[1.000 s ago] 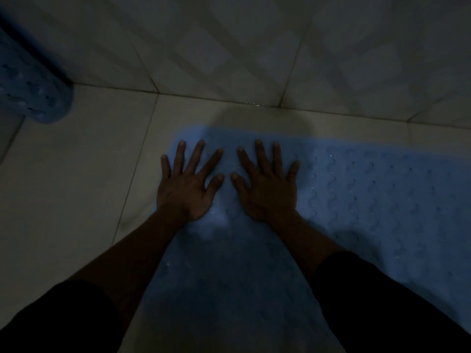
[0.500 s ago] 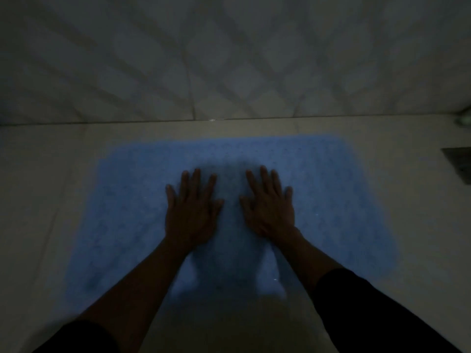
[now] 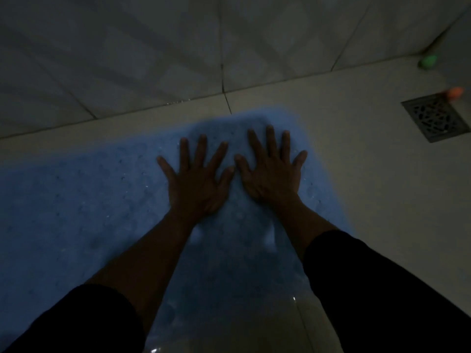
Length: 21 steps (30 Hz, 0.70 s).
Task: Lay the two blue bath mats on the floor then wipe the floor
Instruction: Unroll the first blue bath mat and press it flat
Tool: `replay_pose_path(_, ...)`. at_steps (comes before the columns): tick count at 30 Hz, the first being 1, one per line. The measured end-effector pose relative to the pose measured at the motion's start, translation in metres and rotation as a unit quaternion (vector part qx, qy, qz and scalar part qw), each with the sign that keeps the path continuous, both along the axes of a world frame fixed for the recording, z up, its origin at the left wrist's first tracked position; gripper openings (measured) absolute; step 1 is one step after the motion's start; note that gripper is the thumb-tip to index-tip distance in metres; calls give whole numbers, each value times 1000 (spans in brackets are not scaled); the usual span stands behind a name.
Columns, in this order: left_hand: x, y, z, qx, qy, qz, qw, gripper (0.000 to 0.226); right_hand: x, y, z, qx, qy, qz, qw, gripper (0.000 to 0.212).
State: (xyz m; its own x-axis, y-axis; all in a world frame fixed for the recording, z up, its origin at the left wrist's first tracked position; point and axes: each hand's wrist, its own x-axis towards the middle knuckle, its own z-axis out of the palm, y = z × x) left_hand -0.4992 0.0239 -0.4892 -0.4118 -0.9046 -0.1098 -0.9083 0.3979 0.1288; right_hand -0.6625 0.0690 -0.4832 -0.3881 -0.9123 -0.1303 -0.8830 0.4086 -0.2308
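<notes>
A blue bath mat (image 3: 84,200) with a bumpy surface lies flat on the pale tiled floor (image 3: 369,174), close to the wall. My left hand (image 3: 196,179) presses palm down on it with fingers spread. Beside it, thumbs nearly touching, my right hand (image 3: 270,171) lies flat on the mat near its right end. Neither hand holds anything. Only one mat is in view. The room is dim.
A tiled wall (image 3: 153,59) rises just beyond the mat. A square metal floor drain (image 3: 434,117) sits at the right, with a small orange object (image 3: 455,93) and a green one (image 3: 428,61) near the corner. The floor at the bottom looks wet and shiny (image 3: 293,299).
Both hands have slid rightward across the mat, from its left end through its middle to its right end. The rolled blue mat at far left has left the view; the drain has come in.
</notes>
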Motion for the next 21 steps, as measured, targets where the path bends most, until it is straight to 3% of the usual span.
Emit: replay_pose_path(21,-6,-1,-1,33,-8,6,999,61,-1,-4,-3,33,-21,-4,999,66)
